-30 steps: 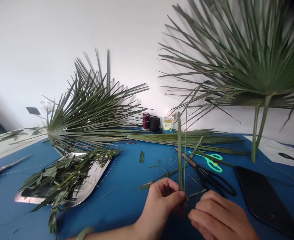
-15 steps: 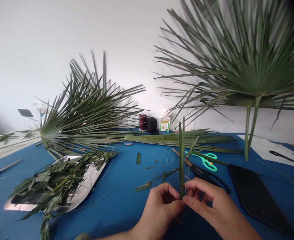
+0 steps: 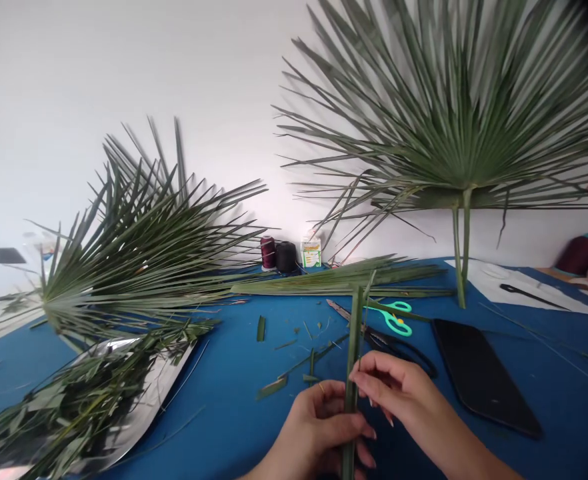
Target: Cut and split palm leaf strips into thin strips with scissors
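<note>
A green palm leaf strip (image 3: 355, 327) stands upright in front of me. My left hand (image 3: 317, 427) is closed around its lower part, with the thumb across the front. Higher up, my right hand (image 3: 399, 393) pinches at the strip's right edge with thumb and forefinger. A thin sliver of leaf (image 3: 368, 288) rises just beside the strip, above the right fingertips; where its lower end goes is hard to make out. Behind my hands lie black-handled scissors (image 3: 394, 345) and turquoise-handled scissors (image 3: 399, 319).
At left, a metal tray (image 3: 149, 410) holds a heap of leaf scraps. Large palm fronds (image 3: 467, 133) lean on the wall. Thread spools (image 3: 268, 253) and a small carton (image 3: 311, 250) stand at the back. A black flat slab (image 3: 484, 373) lies at right on the blue table cover.
The view has turned right, so the table things sit further left. My left hand now wraps the strip, which extends below it. My right fingertips sit higher along the strip.
</note>
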Tool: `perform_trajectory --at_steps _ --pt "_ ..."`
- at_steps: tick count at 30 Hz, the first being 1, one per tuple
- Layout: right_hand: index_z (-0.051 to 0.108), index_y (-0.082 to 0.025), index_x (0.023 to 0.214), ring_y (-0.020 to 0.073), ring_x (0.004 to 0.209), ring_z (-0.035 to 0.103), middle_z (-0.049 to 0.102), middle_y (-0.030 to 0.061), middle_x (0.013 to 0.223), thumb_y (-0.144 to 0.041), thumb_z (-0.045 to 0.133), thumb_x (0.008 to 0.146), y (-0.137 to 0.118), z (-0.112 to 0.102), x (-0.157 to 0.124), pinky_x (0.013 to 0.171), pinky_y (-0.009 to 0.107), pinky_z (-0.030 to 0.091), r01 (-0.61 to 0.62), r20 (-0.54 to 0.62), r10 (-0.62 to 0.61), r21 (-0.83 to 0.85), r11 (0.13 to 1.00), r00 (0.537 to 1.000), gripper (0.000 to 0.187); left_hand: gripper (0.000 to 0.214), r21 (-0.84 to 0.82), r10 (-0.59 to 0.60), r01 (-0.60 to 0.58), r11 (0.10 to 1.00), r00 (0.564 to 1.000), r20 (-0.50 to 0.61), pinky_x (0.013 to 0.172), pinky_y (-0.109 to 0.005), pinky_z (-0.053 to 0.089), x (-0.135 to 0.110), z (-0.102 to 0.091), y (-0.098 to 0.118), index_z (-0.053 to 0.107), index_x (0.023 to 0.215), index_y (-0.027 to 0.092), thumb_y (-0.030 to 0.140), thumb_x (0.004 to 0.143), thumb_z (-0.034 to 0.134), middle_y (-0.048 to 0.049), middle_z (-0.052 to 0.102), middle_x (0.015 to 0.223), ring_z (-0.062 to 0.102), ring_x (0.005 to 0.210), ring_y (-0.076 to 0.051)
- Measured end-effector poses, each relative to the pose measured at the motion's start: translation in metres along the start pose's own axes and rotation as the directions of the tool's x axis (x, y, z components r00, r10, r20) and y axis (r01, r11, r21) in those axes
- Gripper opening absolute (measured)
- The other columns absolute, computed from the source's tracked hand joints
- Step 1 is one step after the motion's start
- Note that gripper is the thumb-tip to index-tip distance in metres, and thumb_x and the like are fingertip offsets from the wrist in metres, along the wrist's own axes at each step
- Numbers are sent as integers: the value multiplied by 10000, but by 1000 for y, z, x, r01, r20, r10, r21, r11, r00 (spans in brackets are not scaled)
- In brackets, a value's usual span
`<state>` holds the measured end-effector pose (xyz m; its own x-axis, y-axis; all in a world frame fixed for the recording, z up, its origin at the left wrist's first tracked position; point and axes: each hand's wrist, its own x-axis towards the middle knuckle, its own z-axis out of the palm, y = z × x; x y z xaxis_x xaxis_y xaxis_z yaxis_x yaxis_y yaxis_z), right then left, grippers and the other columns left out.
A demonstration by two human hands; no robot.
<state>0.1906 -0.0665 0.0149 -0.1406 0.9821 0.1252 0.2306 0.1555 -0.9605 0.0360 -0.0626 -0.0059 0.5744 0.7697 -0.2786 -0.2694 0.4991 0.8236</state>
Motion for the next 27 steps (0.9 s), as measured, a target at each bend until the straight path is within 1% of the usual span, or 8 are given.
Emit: perform_trajectory --at_steps 3,6,12,14,16,19,23,27 --pt "585 -173 722 83 501 471 486 -43 585 -337 510 824 3 3 -1 415 162 372 -8 2 8 1 1000 1000 207 248 -35 10 -11 999 999 -52 443 -176 440 1 -1 2 556 746 96 254 636 712 -7 609 583 567 469 -74" --pt "577 -160 749 77 460 471 480 -46 564 -342 471 846 7 1 3 407 169 389 -17 -46 15 -52 998 999 232 238 -51 41 -48 998 990 -137 435 -165 424 1 -2 2 533 698 108 234 633 724 -21 634 605 566 472 -72" --pt "562 -141 887 124 524 582 601 33 664 -377 281 913 7 -22 12 425 205 454 5 -163 -68 -356 934 984 368 216 -64 76 -98 993 957 -278 447 -174 425 -2 -1 7 503 628 130 164 616 716 0 607 581 531 485 -72" --pt "557 -157 919 163 587 614 622 53 702 -370 289 901 11 -36 14 461 245 475 -15 -210 -113 -526 851 971 343 198 -79 98 -131 988 936 -338 467 -172 430 -3 -1 9 507 620 135 143 621 705 19 579 564 518 499 -68" --pt "589 -175 870 251 692 627 639 87 763 -355 435 823 19 -48 14 490 320 479 -49 -223 -155 -706 707 963 242 176 -94 110 -156 983 921 -374 497 -167 437 -4 -2 12 516 629 139 131 639 692 31 557 557 515 521 -63" --pt "631 -147 794 359 791 601 638 155 832 -276 484 750 33 -56 13 501 411 477 -44 -159 -200 -875 482 967 200 170 -132 101 -165 977 914 -392 525 -174 447 -4 -5 13 511 646 145 112 655 677 26 564 602 524 543 -63" --pt "661 -116 815 346 747 613 643 161 812 -196 478 742 42 -52 11 523 440 505 31 -30 -202 -957 288 979 212 187 -206 74 -167 964 915 -396 548 -189 457 -3 -10 15 484 650 158 84 665 654 16 574 662 548 571 -73" --pt "644 -95 966 317 815 635 663 178 912 -187 482 763 44 -52 10 606 415 543 72 30 -204 -976 204 978 275 175 -268 48 -173 948 909 -414 574 -193 462 -3 -10 19 477 647 165 51 669 607 15 570 683 548 581 -72"
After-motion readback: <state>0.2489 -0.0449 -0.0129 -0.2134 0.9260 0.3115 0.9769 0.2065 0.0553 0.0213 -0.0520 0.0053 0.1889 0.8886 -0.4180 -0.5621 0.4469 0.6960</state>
